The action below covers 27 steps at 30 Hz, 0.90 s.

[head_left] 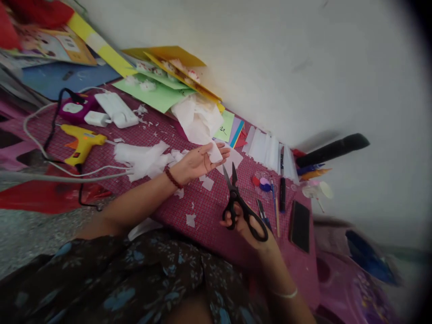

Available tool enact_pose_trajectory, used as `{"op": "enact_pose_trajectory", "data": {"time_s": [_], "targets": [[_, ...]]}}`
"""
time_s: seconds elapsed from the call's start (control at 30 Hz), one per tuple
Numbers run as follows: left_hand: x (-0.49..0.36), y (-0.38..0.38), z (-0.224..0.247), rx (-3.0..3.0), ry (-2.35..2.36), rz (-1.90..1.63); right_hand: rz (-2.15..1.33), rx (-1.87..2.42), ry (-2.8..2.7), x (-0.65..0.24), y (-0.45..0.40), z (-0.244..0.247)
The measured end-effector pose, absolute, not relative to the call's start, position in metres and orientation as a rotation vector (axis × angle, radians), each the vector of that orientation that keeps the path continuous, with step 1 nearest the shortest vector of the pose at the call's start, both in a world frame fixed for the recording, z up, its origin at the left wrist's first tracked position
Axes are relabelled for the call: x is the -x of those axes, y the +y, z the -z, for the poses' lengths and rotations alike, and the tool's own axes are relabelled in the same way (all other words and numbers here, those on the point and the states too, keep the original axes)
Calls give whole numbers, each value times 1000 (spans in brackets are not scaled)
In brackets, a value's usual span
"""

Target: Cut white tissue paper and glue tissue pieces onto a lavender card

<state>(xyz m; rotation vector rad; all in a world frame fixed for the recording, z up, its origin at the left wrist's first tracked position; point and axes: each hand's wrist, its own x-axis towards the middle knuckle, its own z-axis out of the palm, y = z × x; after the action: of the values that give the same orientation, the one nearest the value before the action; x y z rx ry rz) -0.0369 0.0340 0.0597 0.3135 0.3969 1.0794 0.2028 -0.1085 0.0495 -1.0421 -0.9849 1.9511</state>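
Two bare hands worked over a table (205,208) spread with a red checked cloth. On the left hand (197,163), palm up with its fingers stretched out straight, a small white piece (215,154) lay across the fingers; whether the thumb pressed on it, I could not tell. The right hand (243,225) was closed around the handles of the black scissors (233,195), fingers through the loops. Their blades stood apart, tips pointing away from the person, just beside the left fingertips and clear of the white piece. Torn white sheets (145,159) lay behind the left wrist, near a yellow glue gun (82,143). Farther back, a crumpled white sheet (197,118) rested against the green card (155,95). Toward the right end, a dark phone (300,225) lay near a black marker (282,193).
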Motion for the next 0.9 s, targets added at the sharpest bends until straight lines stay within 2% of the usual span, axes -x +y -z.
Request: {"op": "enact_pose_trajectory", "data": {"time_s": [0.23, 0.9], "targets": [[39, 32, -63, -335, 375, -1072, -2096, 756, -937, -201, -89, -35], [21, 16, -49, -556, 375, -939, -2204, 698, -665, -190, -80, -29]]}}
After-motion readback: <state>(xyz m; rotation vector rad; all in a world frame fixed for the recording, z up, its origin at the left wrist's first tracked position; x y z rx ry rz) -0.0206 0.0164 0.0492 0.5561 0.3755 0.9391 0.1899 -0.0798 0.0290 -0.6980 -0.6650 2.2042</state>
